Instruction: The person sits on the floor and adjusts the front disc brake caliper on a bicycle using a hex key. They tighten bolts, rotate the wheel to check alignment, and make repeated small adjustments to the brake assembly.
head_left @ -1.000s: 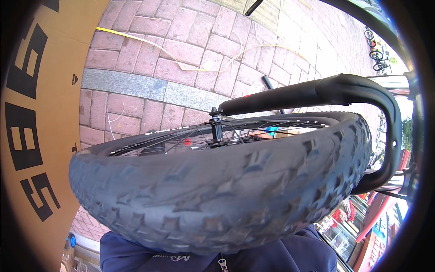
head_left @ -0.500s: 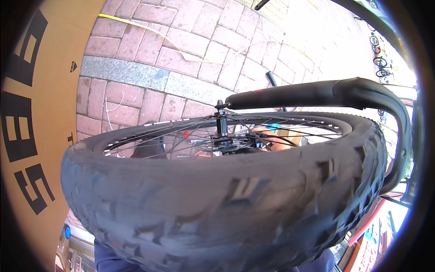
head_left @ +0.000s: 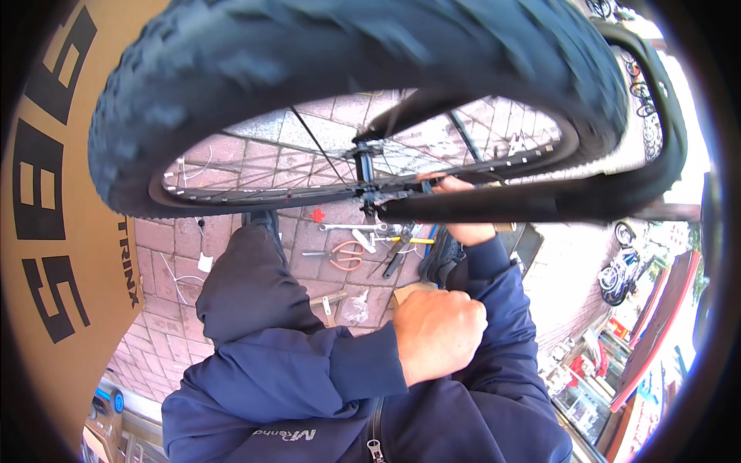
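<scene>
I've got a black wheel point(head_left: 309, 73), fat knobbly tyre, thin spokes, tread smeared by blur, ringing its hub point(head_left: 364, 174); the wheel sits tilted, with the two legs of a black fork point(head_left: 556, 199) ending either side of that hub. Hands: my right hand point(head_left: 472, 233) is just right of the hub, behind the near fork leg; fingers partly hidden, can't tell their grip. My left hand point(head_left: 440, 333) is balled up below and right of the hub, well apart from it; can't tell whether anything's inside.
</scene>
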`<state>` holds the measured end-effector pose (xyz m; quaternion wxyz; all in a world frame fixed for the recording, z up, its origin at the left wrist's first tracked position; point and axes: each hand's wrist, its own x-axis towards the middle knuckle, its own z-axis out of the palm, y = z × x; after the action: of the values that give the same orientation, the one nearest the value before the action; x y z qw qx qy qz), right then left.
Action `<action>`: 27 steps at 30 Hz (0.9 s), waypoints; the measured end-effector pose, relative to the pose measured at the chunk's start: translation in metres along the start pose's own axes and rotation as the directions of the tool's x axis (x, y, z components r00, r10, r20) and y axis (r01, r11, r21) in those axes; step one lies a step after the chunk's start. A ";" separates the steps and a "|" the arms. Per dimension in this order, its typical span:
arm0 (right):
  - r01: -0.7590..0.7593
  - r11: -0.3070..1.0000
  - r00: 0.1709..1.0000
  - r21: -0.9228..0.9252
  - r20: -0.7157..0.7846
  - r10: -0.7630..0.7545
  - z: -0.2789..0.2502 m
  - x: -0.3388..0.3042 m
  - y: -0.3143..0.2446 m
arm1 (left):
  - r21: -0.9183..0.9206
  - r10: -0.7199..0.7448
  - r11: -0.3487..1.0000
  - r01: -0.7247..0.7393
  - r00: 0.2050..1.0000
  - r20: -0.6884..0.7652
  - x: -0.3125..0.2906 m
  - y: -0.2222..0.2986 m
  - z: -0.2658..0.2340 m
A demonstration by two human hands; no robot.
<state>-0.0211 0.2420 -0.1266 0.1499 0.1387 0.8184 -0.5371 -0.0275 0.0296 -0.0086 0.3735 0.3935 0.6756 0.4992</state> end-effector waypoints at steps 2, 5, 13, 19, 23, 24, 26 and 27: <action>0.149 0.926 0.987 -0.348 0.000 -0.158 0.003 0.001 0.005 | 0.054 -0.042 0.998 0.040 0.999 0.025 -0.003 0.002 0.007; 0.173 0.982 0.981 -0.081 -0.073 -0.179 0.009 0.005 0.006 | 0.089 -0.096 0.992 0.093 0.995 0.036 -0.005 0.001 0.021; 0.154 0.988 0.973 0.010 -0.174 -0.150 0.022 0.010 0.016 | -0.069 -0.282 0.959 0.274 0.937 -0.205 0.002 -0.042 0.064; 0.206 0.956 0.972 0.209 -0.156 -0.175 0.030 0.018 0.021 | -0.661 -0.684 0.645 0.383 0.675 -0.277 -0.008 -0.118 0.067; 0.199 0.963 0.971 0.181 -0.168 -0.169 0.029 0.017 0.021 | -0.792 -0.754 0.522 0.317 0.606 -0.255 -0.009 -0.148 0.063; 0.189 0.971 0.972 0.144 -0.167 -0.165 0.028 0.017 0.022 | -0.821 -0.764 0.495 0.286 0.593 -0.254 -0.006 -0.152 0.061; 0.199 0.980 0.957 -0.013 -0.212 -0.198 0.026 0.016 0.022 | -0.838 -0.740 0.507 0.200 0.600 -0.305 0.005 -0.158 0.055; 0.210 0.977 0.951 -0.044 -0.224 -0.215 0.025 0.015 0.022 | -0.839 -0.732 0.514 0.178 0.600 -0.321 0.010 -0.161 0.052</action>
<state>-0.0242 0.2282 -0.1607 -0.0019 0.1090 0.8456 -0.5227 -0.0104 0.0277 -0.1768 0.3661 -0.2003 0.5798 0.6998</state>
